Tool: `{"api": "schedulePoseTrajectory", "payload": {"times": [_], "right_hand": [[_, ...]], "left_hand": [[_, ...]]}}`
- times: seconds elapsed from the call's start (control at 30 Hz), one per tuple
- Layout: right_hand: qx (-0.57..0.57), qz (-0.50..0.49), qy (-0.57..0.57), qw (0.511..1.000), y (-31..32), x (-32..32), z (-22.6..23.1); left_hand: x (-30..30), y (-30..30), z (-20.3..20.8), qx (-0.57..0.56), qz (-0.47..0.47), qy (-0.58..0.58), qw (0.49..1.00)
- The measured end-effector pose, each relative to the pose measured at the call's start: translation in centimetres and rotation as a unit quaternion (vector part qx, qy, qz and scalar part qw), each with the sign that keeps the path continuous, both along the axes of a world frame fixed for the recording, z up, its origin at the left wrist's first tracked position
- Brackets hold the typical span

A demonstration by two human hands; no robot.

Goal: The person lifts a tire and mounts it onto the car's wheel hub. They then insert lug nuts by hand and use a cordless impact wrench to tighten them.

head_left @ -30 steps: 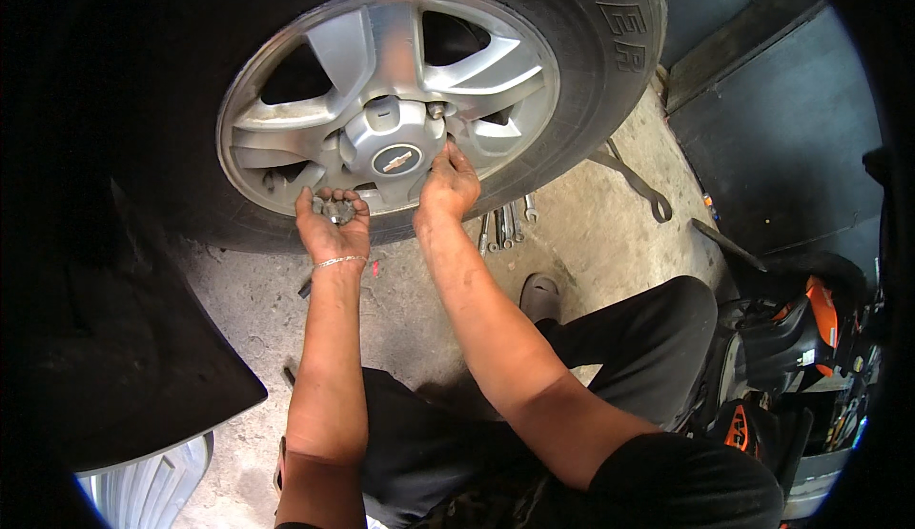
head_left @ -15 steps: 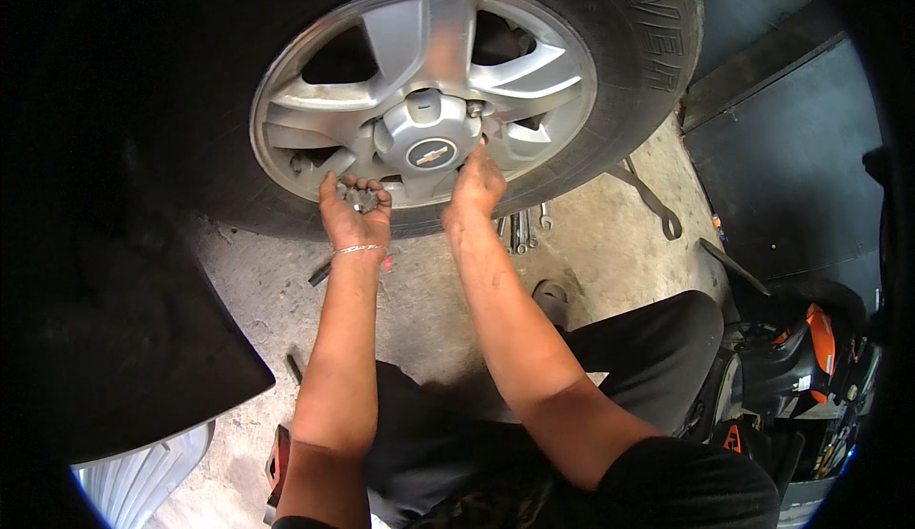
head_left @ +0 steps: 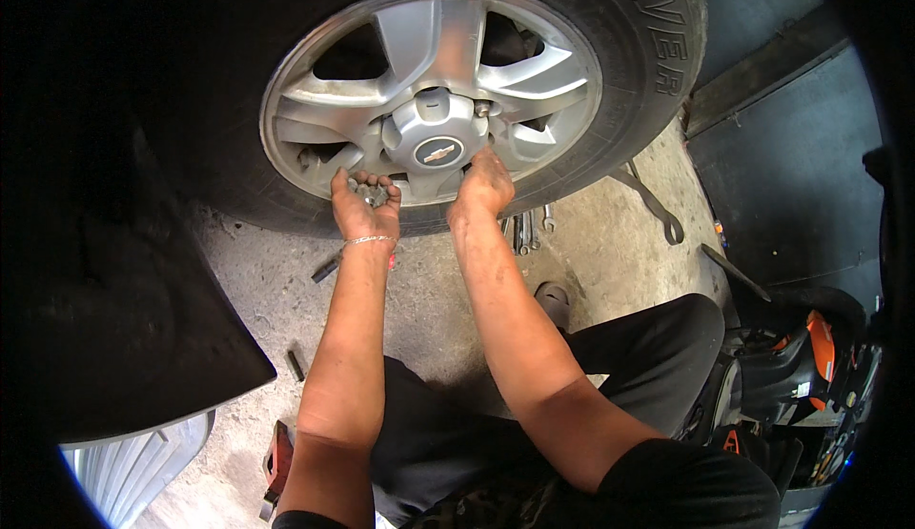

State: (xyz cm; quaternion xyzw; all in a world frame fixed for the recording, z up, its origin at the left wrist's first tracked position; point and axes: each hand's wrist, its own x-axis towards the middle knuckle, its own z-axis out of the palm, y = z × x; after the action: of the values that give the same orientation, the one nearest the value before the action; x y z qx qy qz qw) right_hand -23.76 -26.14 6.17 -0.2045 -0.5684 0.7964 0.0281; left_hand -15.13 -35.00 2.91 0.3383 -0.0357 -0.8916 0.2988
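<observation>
A silver alloy wheel [head_left: 456, 38] with a thick black tyre [head_left: 634, 100] fills the upper middle. At its hub sits a grey centre cap [head_left: 412, 133], and a lug nut [head_left: 483, 109] shows beside the cap's upper right. My left hand [head_left: 360, 216] is palm up below the hub, fingers curled around several metal lug nuts [head_left: 370, 192]. My right hand [head_left: 483, 191] reaches in beside the cap's lower right edge. Its fingers are drawn together at the recess there, and whatever they pinch is hidden from view.
Several wrenches [head_left: 524, 232] lie on the concrete floor [head_left: 610, 253] under the tyre. A black cylindrical tool [head_left: 326, 269] and a short dark piece [head_left: 295, 366] lie to the left. A strap [head_left: 658, 207] is on the right, near an orange-and-black machine [head_left: 820, 348]. A dark panel [head_left: 172, 357] juts in from the left.
The wheel and hands appear slightly further right in the picture, as the view has shifted a little. Both hands keep their places relative to the wheel.
</observation>
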Motion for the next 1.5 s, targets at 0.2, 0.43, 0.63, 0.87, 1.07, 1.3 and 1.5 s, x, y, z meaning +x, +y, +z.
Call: {"api": "schedulePoseTrajectory", "payload": {"times": [0.2, 0.43, 0.63, 0.87, 1.07, 1.3, 1.5], "right_hand": [[0.029, 0.040, -0.030, 0.998, 1.0, -0.3, 0.5], [-0.010, 0.022, 0.052, 0.998, 0.7, -0.1, -0.9], [-0.066, 0.045, 0.006, 0.997, 0.4, -0.5, -0.3], [-0.146, 0.034, -0.076, 0.986, 0.5, -0.6, 0.0], [-0.119, 0.024, -0.007, 0.993, 0.0, -0.3, -0.8], [-0.074, 0.022, -0.015, 0.997, -0.2, -0.2, -0.8], [-0.116, 0.044, -0.048, 0.991, 0.0, -0.8, -0.8]], "left_hand": [[0.2, 0.0, 0.3, 0.002, 0.004, -0.004, 1.000], [0.4, 0.3, 0.7, -0.005, 0.000, 0.005, 1.000], [0.4, 0.6, 1.2, 0.006, 0.005, -0.002, 1.000], [0.7, 0.4, 1.3, -0.001, 0.008, -0.006, 1.000], [0.4, 0.6, 0.9, -0.005, -0.006, 0.000, 1.000], [0.4, 0.3, 0.7, -0.001, 0.000, 0.011, 1.000], [1.0, -0.2, 0.7, -0.006, 0.005, 0.005, 1.000]]}}
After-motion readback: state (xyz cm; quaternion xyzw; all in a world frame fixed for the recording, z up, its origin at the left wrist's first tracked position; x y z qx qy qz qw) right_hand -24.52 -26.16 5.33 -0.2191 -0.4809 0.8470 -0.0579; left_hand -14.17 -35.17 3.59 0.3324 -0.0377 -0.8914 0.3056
